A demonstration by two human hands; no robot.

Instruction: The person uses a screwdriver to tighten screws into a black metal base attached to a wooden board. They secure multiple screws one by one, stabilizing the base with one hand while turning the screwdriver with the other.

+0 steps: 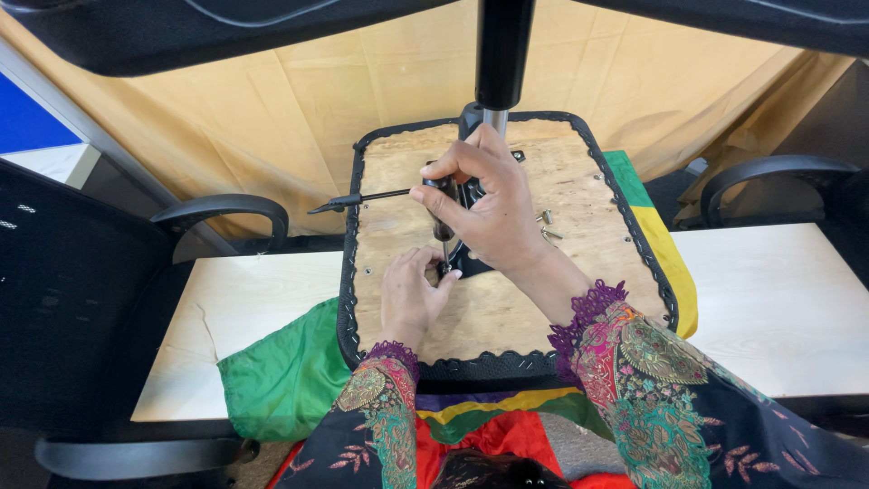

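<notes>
An upturned office chair seat [588, 244] lies before me, plywood underside up, edged in black fabric. A black metal mechanism plate [471, 258] with a lever [358, 200] and a gas-lift column [500, 63] sits at its middle. My right hand [484, 204] grips a slim tool's dark handle, holding it upright over the plate's lower left corner. My left hand [409, 294] pinches something small at the tool's tip, beside the plate. Loose bolts [546, 225] lie on the wood just right of my right hand.
The seat rests on a pale wooden table [778, 299] over a green, yellow and red cloth [290, 380]. Black chair armrests [222, 213] stand at left and right [769, 172]. A dark chair back [72, 299] fills the left. Tan fabric hangs behind.
</notes>
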